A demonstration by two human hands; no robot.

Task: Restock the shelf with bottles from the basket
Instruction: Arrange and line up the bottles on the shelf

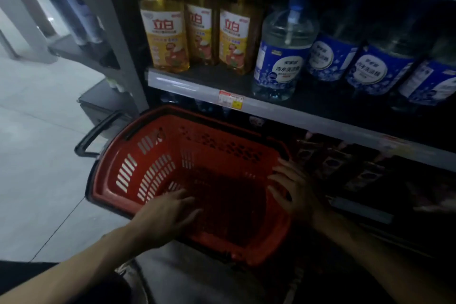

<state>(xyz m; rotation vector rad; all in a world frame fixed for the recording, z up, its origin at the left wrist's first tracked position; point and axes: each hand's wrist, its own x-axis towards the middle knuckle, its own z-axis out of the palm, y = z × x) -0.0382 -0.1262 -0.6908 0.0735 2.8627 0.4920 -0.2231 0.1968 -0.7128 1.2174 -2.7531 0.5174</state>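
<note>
Left hand point(170, 207) and right hand point(293, 190) hover spread and empty over the basket point(172, 131); I could knock the blue-labelled bottle point(278, 57) above my right off its shelf point(187, 86).

Left hand point(165, 212), right hand point(294, 191) — both splayed.

Rightmost blue-label bottle point(429, 86) cut by the edge; lower-shelf packets point(345, 163) dim, blurred, unreadable.

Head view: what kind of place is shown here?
Probably a supermarket aisle: a price tag on the shelf edge, rows of identical yellow-labelled bottles and blue-labelled bottles, and a red shopping basket.
</note>
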